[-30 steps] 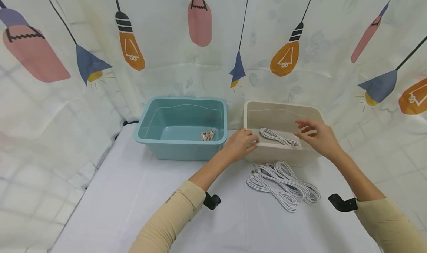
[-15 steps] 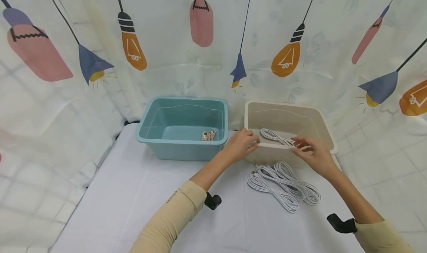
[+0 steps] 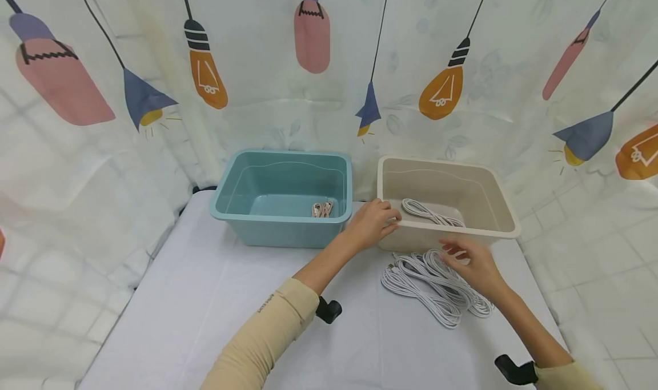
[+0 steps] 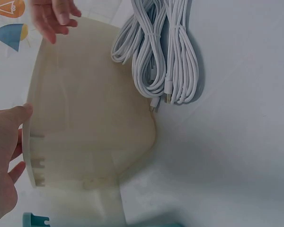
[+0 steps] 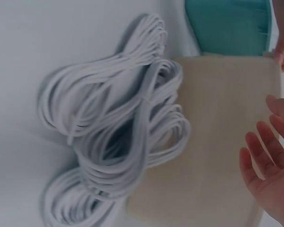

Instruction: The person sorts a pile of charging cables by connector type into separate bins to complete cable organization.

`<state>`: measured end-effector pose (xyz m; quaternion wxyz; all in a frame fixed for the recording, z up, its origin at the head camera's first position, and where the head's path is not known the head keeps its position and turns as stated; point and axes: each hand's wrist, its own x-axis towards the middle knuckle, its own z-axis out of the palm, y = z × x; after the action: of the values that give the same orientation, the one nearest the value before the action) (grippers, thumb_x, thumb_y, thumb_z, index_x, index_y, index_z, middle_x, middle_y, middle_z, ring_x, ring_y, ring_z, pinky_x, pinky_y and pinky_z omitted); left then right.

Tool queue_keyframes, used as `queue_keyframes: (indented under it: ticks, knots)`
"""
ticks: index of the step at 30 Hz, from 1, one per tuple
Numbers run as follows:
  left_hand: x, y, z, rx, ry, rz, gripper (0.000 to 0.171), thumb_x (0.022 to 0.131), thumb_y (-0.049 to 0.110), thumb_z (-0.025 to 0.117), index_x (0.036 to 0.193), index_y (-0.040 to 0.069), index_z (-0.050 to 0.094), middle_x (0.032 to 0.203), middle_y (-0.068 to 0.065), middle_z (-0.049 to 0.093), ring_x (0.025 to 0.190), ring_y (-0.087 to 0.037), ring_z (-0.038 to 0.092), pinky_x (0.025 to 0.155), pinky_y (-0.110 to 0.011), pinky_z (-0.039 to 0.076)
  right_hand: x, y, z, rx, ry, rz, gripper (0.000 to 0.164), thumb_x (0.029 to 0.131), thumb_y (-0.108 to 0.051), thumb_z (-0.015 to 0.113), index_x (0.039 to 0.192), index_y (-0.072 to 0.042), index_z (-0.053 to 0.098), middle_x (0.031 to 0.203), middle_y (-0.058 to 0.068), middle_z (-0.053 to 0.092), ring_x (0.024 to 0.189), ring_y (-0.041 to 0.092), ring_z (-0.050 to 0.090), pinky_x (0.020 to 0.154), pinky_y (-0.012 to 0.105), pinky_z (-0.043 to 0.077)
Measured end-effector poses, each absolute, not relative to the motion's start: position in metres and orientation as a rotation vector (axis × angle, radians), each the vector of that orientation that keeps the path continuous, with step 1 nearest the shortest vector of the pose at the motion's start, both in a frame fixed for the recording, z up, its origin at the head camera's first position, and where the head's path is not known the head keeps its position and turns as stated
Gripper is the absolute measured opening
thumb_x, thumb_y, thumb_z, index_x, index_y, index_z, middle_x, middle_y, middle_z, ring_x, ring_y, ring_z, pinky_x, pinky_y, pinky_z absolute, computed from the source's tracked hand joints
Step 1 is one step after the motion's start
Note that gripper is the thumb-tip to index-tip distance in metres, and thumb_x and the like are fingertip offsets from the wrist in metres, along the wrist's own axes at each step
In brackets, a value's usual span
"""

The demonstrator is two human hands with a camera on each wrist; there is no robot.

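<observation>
My left hand (image 3: 371,224) grips the front rim of a beige plastic bin (image 3: 418,240) near its left corner, thumb and fingers on either side of the edge in the left wrist view. Inside that bin lies a coiled white cable (image 3: 432,214). Several more bundled white cables (image 3: 437,290) are heaped on the table in front of it. Over the right part of this heap hovers my right hand (image 3: 472,267), fingers loosely bent and holding nothing. The right wrist view shows its palm and spread fingers (image 5: 270,146) beside the bin's wall.
Left of the beige bin stands a blue-green plastic bin (image 3: 280,233), with small pinkish cables (image 3: 322,209) at its right end. A white cloth covers the table (image 3: 205,310). Behind it hangs a curtain (image 3: 257,110) printed with lamps and bulbs.
My right hand has come out from over the beige bin, moving down and toward me, to above the white cables on the table. My left hand stays on the rim.
</observation>
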<state>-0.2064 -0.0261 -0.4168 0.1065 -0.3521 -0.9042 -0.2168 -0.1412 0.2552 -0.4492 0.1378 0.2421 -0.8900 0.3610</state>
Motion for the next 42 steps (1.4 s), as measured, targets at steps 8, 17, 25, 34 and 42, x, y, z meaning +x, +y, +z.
queue_keyframes:
  ticks: [8, 17, 25, 34, 42]
  knots:
    - [-0.207, -0.026, -0.418, -1.042, -2.652, -0.638, 0.014, 0.100, 0.020, 0.076, 0.111, 0.013, 0.079, 0.100, -0.006, 0.071, 0.091, -0.023, 0.061, 0.079, -0.036, 0.052, -0.135, 0.258, -0.483, 0.696, -2.596, 1.035, 0.037, 0.081, 0.009, 0.083, 0.116, 0.003, 0.073, 0.100, 0.015, 0.075, 0.085, 0.022, 0.069, 0.068, 0.031, 0.058]
    - [-0.207, -0.026, -0.419, -1.038, -2.668, -0.621, 0.014, 0.101, 0.022, 0.074, 0.112, 0.014, 0.078, 0.100, -0.005, 0.070, 0.091, -0.022, 0.061, 0.078, -0.034, 0.052, -0.128, 0.258, -0.508, 0.614, -2.682, 1.034, 0.033, 0.082, 0.003, 0.086, 0.113, 0.003, 0.075, 0.097, 0.009, 0.076, 0.084, 0.023, 0.068, 0.070, 0.029, 0.058]
    - [-0.209, -0.025, -0.421, -1.038, -2.660, -0.606, 0.014, 0.101, 0.022, 0.075, 0.112, 0.015, 0.079, 0.099, -0.005, 0.070, 0.089, -0.021, 0.060, 0.077, -0.033, 0.051, -0.126, 0.263, -0.527, 0.607, -2.660, 1.035, 0.032, 0.078, 0.008, 0.087, 0.108, 0.004, 0.075, 0.098, 0.012, 0.078, 0.085, 0.022, 0.072, 0.076, 0.023, 0.058]
    - [-0.210, -0.025, -0.421, -1.042, -2.658, -0.611, 0.014, 0.101, 0.022, 0.075, 0.112, 0.015, 0.078, 0.099, -0.005, 0.069, 0.089, -0.022, 0.060, 0.077, -0.033, 0.051, -0.126, 0.258, -0.538, 0.570, -2.720, 0.886, 0.031, 0.076, 0.004, 0.090, 0.103, -0.002, 0.077, 0.095, 0.002, 0.073, 0.087, 0.020, 0.066, 0.079, 0.036, 0.057]
    - [-0.210, -0.025, -0.421, -1.032, -2.660, -0.611, 0.015, 0.101, 0.022, 0.075, 0.114, 0.015, 0.079, 0.101, -0.004, 0.071, 0.092, -0.022, 0.061, 0.079, -0.034, 0.052, -0.122, 0.250, -0.549, 0.568, -2.726, 0.701, 0.036, 0.076, -0.002, 0.092, 0.109, -0.005, 0.076, 0.102, 0.008, 0.073, 0.094, 0.028, 0.067, 0.080, 0.046, 0.057]
